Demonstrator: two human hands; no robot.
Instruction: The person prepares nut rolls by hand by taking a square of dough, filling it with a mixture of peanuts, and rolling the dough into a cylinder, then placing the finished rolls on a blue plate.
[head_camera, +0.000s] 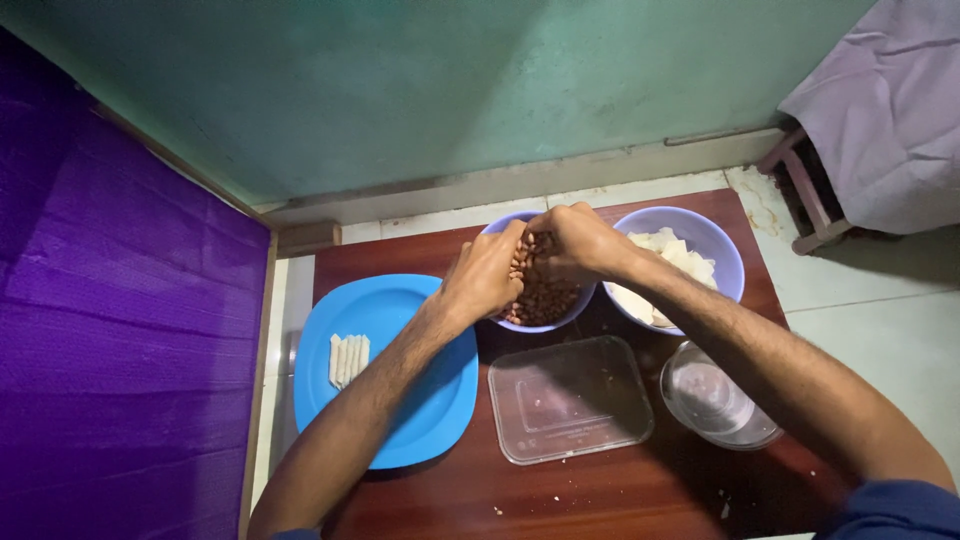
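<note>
Both hands meet over the nut bowl at the far middle of the table.

The left hand and right hand are held cupped and pressed close together, fingertips nearly touching, with brown nuts gathered and rubbed between them. The nut bowl lies directly beneath the hands, so neither hand is nearer; the nuts sit straight below the gap between the palms. Just to the right a second bowl with pale pieces is seen, touching or nearly touching the first. Nearer the body, a clear box, a clear lid and a blue plate are set out.
</note>
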